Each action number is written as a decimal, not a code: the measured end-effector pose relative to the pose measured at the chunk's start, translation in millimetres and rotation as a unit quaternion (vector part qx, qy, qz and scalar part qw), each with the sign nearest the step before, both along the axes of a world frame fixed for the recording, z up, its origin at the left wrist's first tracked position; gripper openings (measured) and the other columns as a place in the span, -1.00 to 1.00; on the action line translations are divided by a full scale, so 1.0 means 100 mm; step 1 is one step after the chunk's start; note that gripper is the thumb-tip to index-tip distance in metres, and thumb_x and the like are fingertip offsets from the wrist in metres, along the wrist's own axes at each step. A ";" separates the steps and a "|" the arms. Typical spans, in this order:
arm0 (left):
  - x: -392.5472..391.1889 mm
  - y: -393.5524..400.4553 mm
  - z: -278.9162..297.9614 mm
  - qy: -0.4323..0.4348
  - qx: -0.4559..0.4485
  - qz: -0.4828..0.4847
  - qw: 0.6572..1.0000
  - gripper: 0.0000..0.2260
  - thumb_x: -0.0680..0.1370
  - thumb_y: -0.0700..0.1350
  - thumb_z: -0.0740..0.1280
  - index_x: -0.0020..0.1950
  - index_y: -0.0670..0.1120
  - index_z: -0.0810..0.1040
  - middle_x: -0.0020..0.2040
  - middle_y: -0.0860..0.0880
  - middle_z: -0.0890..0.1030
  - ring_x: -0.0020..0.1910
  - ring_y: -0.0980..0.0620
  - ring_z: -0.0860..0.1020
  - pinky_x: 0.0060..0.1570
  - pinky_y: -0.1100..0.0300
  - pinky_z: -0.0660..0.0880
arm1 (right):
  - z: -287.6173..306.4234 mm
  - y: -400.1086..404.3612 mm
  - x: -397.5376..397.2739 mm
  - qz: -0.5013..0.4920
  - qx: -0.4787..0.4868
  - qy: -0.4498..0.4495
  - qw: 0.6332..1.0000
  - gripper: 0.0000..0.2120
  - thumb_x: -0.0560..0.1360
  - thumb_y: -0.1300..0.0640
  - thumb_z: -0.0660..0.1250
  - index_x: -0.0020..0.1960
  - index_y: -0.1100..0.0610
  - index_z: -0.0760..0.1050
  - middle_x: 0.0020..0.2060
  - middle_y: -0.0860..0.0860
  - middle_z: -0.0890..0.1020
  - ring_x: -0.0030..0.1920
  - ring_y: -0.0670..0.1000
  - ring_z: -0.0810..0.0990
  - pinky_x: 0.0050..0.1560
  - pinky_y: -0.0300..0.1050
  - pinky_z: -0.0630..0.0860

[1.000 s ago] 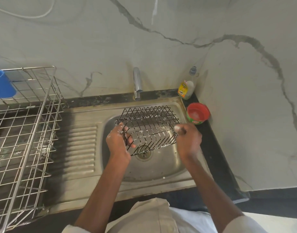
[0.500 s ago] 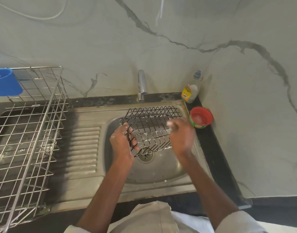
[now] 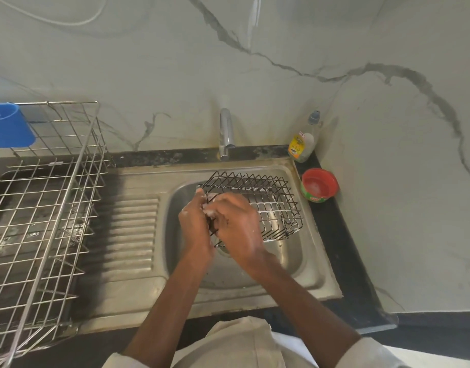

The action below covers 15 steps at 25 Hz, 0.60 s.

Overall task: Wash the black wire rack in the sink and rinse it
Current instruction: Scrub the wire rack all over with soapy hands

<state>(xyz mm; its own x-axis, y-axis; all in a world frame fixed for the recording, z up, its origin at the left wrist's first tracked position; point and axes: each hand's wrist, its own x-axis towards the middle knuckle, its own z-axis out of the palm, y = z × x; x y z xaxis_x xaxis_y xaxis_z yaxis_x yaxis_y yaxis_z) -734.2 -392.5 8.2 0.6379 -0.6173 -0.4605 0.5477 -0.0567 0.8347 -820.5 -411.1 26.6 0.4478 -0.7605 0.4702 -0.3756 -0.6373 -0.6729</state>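
Note:
The black wire rack point(image 3: 265, 200), flecked with white suds, is tilted over the steel sink basin point(image 3: 303, 258). My left hand point(image 3: 194, 224) grips the rack's left end, fingers curled round its wires. My right hand point(image 3: 236, 221) has come across to that same left end and holds a small soapy scrubber against the wires; the scrubber is mostly hidden by foam and fingers. The steel tap point(image 3: 226, 134) stands behind the basin with no water running from it.
A large steel dish rack point(image 3: 42, 208) with a blue cup holder point(image 3: 9, 124) fills the left counter. A dish-soap bottle point(image 3: 303, 140) and a red tub of cleaning paste point(image 3: 319, 185) sit at the sink's back right corner. The ribbed drainboard point(image 3: 133, 229) lies between.
My right hand has slid from the rack's right end across to its left end, beside my left hand. The left hand has kept its grip and the rack stays tilted over the basin.

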 end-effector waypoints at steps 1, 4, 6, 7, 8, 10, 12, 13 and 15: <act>0.00 0.00 0.01 -0.003 0.005 -0.005 1.000 -0.66 0.69 0.07 0.33 -0.12 -0.14 0.65 -0.37 -0.10 0.50 -0.47 0.00 0.47 -0.46 0.20 0.38 | -0.04 -0.05 -0.05 -0.017 0.006 -0.016 1.000 -0.79 0.43 0.38 0.35 -0.08 0.21 0.73 -0.12 0.08 0.69 -0.11 0.02 0.65 -0.16 -0.26 0.55; 0.02 0.04 0.04 -0.007 0.019 -0.020 1.000 -0.60 0.71 0.08 0.29 0.01 -0.22 0.71 -0.45 -0.07 0.42 -0.57 0.03 0.37 -0.60 0.25 0.30 | -0.22 -0.34 -0.34 -0.136 0.082 -0.012 0.987 -0.75 0.48 0.43 0.41 -0.05 0.14 0.74 -0.11 0.01 0.72 -0.11 -0.04 0.67 -0.13 -0.25 0.58; 0.03 0.06 0.04 0.007 0.020 -0.021 1.000 -0.59 0.71 0.09 0.29 0.08 -0.25 0.70 -0.44 -0.04 0.42 -0.58 0.05 0.36 -0.59 0.27 0.27 | -0.34 -0.60 -0.65 -0.222 0.127 0.027 0.966 -0.74 0.50 0.42 0.41 -0.02 0.11 0.74 -0.08 0.01 0.74 -0.07 0.01 0.69 -0.13 -0.29 0.51; 0.03 0.06 0.04 0.013 0.022 -0.021 0.999 -0.59 0.71 0.09 0.29 0.09 -0.25 0.69 -0.42 -0.04 0.44 -0.59 0.06 0.35 -0.58 0.27 0.26 | -0.37 -0.71 -0.79 -0.264 0.154 0.048 0.951 -0.73 0.51 0.41 0.38 -0.01 0.10 0.74 -0.05 0.03 0.75 -0.03 0.05 0.70 -0.11 -0.27 0.45; 0.03 0.07 0.04 0.015 0.022 -0.023 0.999 -0.60 0.71 0.09 0.29 0.08 -0.25 0.69 -0.40 -0.06 0.46 -0.59 0.06 0.36 -0.57 0.27 0.25 | -0.38 -0.77 -0.91 -0.301 0.181 0.064 0.934 -0.72 0.51 0.41 0.35 0.01 0.10 0.74 -0.03 0.04 0.75 0.00 0.07 0.70 -0.07 -0.24 0.40; -0.01 0.05 0.04 0.013 0.018 -0.034 0.999 -0.60 0.71 0.10 0.28 0.02 -0.21 0.69 -0.32 -0.11 0.50 -0.59 0.06 0.37 -0.56 0.26 0.26 | -0.36 -0.75 -0.93 -0.328 0.203 0.071 0.920 -0.74 0.52 0.39 0.35 0.00 0.12 0.74 -0.03 0.04 0.76 0.00 0.04 0.68 -0.06 -0.25 0.37; -0.05 0.02 0.04 0.006 0.018 -0.045 0.999 -0.58 0.71 0.14 0.28 0.04 -0.19 0.70 -0.34 -0.11 0.48 -0.57 0.05 0.38 -0.56 0.25 0.28 | -0.28 -0.55 -0.66 -0.268 0.165 0.044 0.948 -0.80 0.52 0.38 0.42 -0.03 0.13 0.74 -0.08 0.02 0.75 -0.06 -0.01 0.67 -0.09 -0.20 0.47; -0.07 0.01 0.04 0.001 0.023 -0.047 0.999 -0.57 0.71 0.16 0.28 0.04 -0.19 0.71 -0.38 -0.10 0.46 -0.57 0.04 0.38 -0.57 0.26 0.29 | -0.23 -0.41 -0.49 -0.215 0.134 0.029 0.967 -0.80 0.51 0.38 0.44 -0.05 0.12 0.74 -0.10 0.01 0.74 -0.08 -0.01 0.66 -0.09 -0.16 0.53; -0.07 0.01 0.04 -0.007 0.033 -0.041 0.999 -0.59 0.70 0.15 0.29 -0.04 -0.15 0.71 -0.43 -0.08 0.45 -0.57 0.04 0.38 -0.58 0.26 0.29 | -0.17 -0.19 -0.26 -0.110 0.072 0.011 0.991 -0.78 0.49 0.43 0.45 -0.05 0.14 0.74 -0.12 0.01 0.73 -0.11 -0.01 0.67 -0.10 -0.18 0.58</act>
